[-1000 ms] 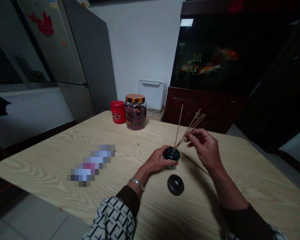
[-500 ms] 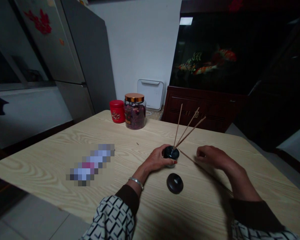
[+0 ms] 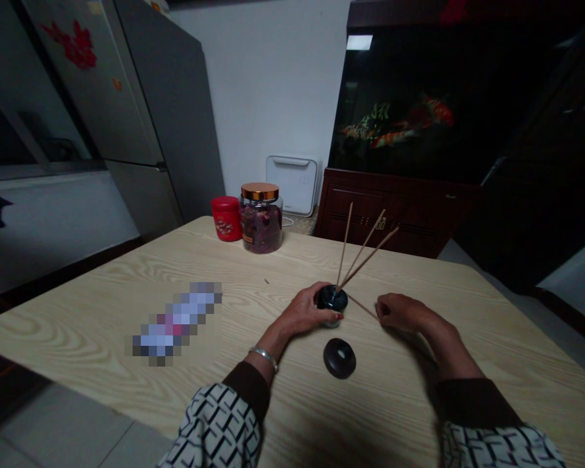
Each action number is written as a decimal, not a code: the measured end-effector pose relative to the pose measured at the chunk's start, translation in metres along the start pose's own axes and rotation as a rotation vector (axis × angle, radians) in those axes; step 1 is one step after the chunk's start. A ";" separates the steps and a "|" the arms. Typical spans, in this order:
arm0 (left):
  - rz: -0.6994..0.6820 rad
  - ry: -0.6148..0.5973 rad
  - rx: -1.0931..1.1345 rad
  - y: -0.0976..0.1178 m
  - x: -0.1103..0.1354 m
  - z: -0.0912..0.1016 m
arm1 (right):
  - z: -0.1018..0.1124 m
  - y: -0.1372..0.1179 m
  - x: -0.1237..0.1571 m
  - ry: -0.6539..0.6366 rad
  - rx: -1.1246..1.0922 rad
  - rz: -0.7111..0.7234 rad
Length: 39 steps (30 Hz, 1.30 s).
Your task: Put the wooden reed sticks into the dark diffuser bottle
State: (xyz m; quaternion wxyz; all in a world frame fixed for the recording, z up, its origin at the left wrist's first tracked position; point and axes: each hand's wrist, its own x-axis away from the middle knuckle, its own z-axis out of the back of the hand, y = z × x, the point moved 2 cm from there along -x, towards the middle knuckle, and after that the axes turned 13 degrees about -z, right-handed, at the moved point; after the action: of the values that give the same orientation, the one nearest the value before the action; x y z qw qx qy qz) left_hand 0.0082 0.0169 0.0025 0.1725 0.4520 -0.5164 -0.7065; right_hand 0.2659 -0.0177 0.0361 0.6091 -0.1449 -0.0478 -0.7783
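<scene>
Right hand (image 3: 404,313) lowered from upright sticks to pale wood-grain tabletop (image 3: 380,406), now at thin brown wooden stick (image 3: 363,308) lying loose there; fingers curled inward, cannot tell whether pinching it. Work looks partly done: at least three slim brown upright sticks (image 3: 370,257) lean fanned out in small dark glass bottle (image 3: 332,299). Outside bottle: loose stick, plus round black ring (image 3: 335,367) just in front. Since second ago, upright sticks freed from right fingers; left hand (image 3: 308,312) unchanged, wrapped around bottle on tabletop.

Whether the right hand (image 3: 402,314) grips the stick (image 3: 363,305) is hidden, pixelation masks an item (image 3: 175,323), and the bottom edge crops both sleeves (image 3: 219,422).
</scene>
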 end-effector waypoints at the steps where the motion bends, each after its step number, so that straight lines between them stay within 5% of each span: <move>1: 0.004 0.001 0.003 0.000 0.000 0.000 | -0.001 0.000 -0.001 -0.006 -0.008 0.011; 8: 0.015 0.002 -0.010 0.000 -0.001 0.000 | -0.003 -0.003 0.001 -0.053 -0.047 0.044; 14: 0.002 -0.008 -0.010 -0.003 -0.001 0.001 | 0.023 -0.006 0.017 0.056 -0.180 0.112; 22: 0.020 -0.005 -0.029 0.002 0.000 0.000 | 0.072 -0.009 0.048 0.274 -0.992 0.260; 28: 0.018 0.001 -0.027 -0.003 -0.001 0.001 | 0.081 -0.033 0.062 0.510 -1.483 0.333; 34: 0.028 0.000 -0.035 0.000 -0.001 0.001 | 0.076 -0.055 0.068 0.701 -1.498 0.367; 39: 0.040 0.005 0.010 0.004 -0.001 -0.001 | 0.070 -0.068 0.072 0.718 -1.407 0.397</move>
State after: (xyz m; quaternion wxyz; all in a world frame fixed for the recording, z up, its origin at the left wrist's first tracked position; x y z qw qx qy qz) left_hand 0.0087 0.0154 0.0069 0.1854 0.4443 -0.5285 -0.6992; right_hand 0.1969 -0.0498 0.1305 0.4805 -0.2408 0.6771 -0.5026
